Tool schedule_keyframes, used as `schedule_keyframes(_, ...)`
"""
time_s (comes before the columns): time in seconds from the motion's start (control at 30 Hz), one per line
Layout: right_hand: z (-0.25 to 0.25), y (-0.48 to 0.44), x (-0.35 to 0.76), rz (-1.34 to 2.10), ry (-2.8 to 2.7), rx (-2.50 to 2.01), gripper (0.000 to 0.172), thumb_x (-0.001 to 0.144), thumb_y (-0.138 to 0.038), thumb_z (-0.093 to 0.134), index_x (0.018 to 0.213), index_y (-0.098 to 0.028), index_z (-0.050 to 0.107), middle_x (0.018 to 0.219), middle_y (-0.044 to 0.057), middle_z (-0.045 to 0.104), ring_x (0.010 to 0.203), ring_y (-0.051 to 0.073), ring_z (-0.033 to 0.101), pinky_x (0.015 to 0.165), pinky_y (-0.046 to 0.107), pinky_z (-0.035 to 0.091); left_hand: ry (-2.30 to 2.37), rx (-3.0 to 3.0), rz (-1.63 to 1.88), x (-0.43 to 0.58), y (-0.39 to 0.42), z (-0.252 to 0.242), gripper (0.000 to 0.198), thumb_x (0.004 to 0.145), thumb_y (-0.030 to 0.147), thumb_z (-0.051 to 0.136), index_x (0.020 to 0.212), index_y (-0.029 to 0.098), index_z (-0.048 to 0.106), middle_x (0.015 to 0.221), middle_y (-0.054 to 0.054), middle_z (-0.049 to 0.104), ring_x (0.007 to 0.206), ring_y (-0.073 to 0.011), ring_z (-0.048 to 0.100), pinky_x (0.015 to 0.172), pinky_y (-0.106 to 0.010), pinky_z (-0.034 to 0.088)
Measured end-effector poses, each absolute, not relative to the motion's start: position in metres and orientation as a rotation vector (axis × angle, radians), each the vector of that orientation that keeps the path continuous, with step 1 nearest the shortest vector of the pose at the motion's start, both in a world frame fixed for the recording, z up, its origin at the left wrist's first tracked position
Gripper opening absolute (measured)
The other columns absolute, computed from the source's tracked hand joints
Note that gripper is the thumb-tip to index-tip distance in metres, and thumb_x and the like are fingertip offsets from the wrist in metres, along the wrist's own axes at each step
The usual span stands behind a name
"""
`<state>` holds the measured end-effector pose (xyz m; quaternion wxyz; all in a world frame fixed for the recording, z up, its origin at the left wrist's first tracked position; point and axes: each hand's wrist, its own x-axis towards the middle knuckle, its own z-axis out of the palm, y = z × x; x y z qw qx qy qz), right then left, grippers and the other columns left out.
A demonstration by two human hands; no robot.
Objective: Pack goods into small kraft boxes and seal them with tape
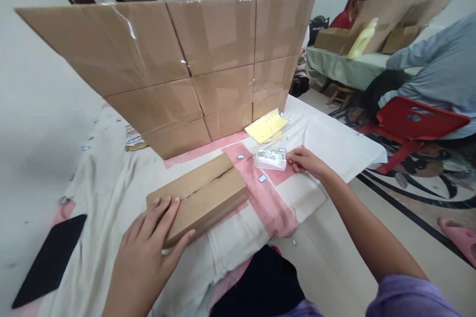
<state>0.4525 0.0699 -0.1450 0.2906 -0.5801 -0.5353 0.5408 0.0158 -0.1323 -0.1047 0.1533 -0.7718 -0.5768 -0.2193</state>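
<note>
My left hand [148, 237] holds the near left end of a closed brown cardboard box [208, 188], its fingers across the top and its thumb along the front side. A seam with a dark, slightly torn gap runs along the box's top. To the right of the box, a white tape dispenser [268, 162] sits on the cloth. My right hand [305, 161] is at the dispenser's right end, thumb and fingertips pinched together. Whatever is between them is too small to make out. Behind the dispenser lies a yellow sheet [267, 126] with small marks on it.
A wall of taped cardboard boxes [219, 74] stands at the back of the cloth-covered table [334, 143]. Small white labels [262, 178] are scattered about. A black flat object [52, 262] lies at left. Other people sit beyond, one on a red chair [416, 119].
</note>
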Motion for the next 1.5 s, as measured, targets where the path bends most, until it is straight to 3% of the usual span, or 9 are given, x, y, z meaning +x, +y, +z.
schedule_keyframes(0.1,-0.117,0.049,0.431,1.259,-1.457,-1.476,0.031,0.080,-0.045,0.070,0.076,-0.017,0.057,0.053,-0.003,0.053,0.043,0.007,0.039,0.043,0.021,0.026,-1.618,-2.146,-0.552,0.024,-0.136,-0.100,0.065,0.094,0.055,0.052,0.149,0.021,0.042,0.134,-0.015,0.063,0.121,-0.0349,0.058,0.099,-0.049,0.046)
schedule_keyframes(0.3,-0.036,0.012,0.352,1.336,-1.878,-1.129,0.025,0.089,-0.041,0.063,0.091,-0.016,0.064,0.067,0.000,0.061,0.048,0.007,0.040,0.045,0.022,0.029,-1.686,-2.072,-0.336,0.051,-0.135,-0.079,0.060,0.092,0.052,0.056,0.143,0.020,0.054,0.115,-0.013,0.066,0.102,-0.0347,0.057,0.092,-0.051,0.046)
schedule_keyframes(0.5,-0.003,0.018,0.280,1.292,-2.417,-0.779,0.046,0.090,-0.021,0.056,0.136,-0.024,0.054,0.076,-0.002,0.067,0.070,0.013,0.059,0.059,0.022,0.042,-1.839,-2.096,-0.308,0.047,-0.128,-0.069,0.057,0.086,0.047,0.067,0.141,0.031,0.058,0.113,-0.011,0.062,0.103,-0.0336,0.052,0.103,-0.056,0.041)
schedule_keyframes(0.7,-0.004,0.026,0.233,1.393,-2.370,-1.123,0.007,0.087,-0.021,0.056,0.088,-0.017,0.063,0.088,0.003,0.077,0.042,0.007,0.048,0.044,0.023,0.039,-1.805,-2.141,-0.474,0.035,-0.130,-0.082,0.058,0.085,0.045,0.070,0.140,0.033,0.057,0.120,-0.011,0.061,0.108,-0.0329,0.052,0.104,-0.059,0.041)
schedule_keyframes(0.83,-0.006,0.024,0.226,1.358,-2.298,-1.199,0.012,0.082,-0.028,0.064,0.076,-0.017,0.065,0.081,0.002,0.074,0.044,0.007,0.048,0.047,0.024,0.039,-1.811,-2.143,-0.536,0.035,-0.128,-0.086,0.059,0.084,0.043,0.070,0.140,0.033,0.056,0.120,-0.011,0.062,0.110,-0.0336,0.053,0.104,-0.061,0.042)
schedule_keyframes(1.0,-0.012,0.013,0.227,1.213,-2.258,-1.166,0.014,0.077,-0.029,0.068,0.074,-0.016,0.072,0.079,0.004,0.071,0.071,0.016,0.062,0.065,0.028,0.045,-1.828,-2.140,-0.575,0.035,-0.128,-0.087,0.057,0.084,0.044,0.070,0.138,0.032,0.058,0.121,-0.011,0.062,0.112,-0.0346,0.053,0.105,-0.062,0.040)
schedule_keyframes(1.27,-0.018,0.009,0.219,1.261,-2.280,-1.236,0.007,0.078,-0.021,0.063,0.080,-0.016,0.068,0.069,0.001,0.067,0.064,0.015,0.059,0.061,0.027,0.042,-1.853,-2.141,-0.611,0.035,-0.130,-0.088,0.057,0.084,0.045,0.070,0.139,0.033,0.058,0.123,-0.010,0.063,0.113,-0.0347,0.053,0.106,-0.061,0.040)
schedule_keyframes(1.4,-0.017,0.011,0.216,1.160,-2.356,-1.230,0.031,0.077,-0.016,0.064,0.108,-0.017,0.062,0.069,-0.002,0.067,0.068,0.016,0.062,0.066,0.027,0.044,-1.859,-2.139,-0.634,0.036,-0.130,-0.087,0.056,0.084,0.044,0.071,0.138,0.033,0.059,0.121,-0.010,0.064,0.114,-0.0347,0.053,0.105,-0.061,0.040)
schedule_keyframes(1.5,-0.017,0.014,0.215,1.087,-2.450,-1.250,0.035,0.078,-0.016,0.063,0.113,-0.018,0.058,0.069,-0.002,0.068,0.070,0.017,0.063,0.067,0.028,0.044,-1.873,-2.133,-0.651,0.037,-0.130,-0.086,0.056,0.082,0.044,0.073,0.136,0.033,0.060,0.120,-0.010,0.064,0.114,-0.0345,0.053,0.105,-0.060,0.041)
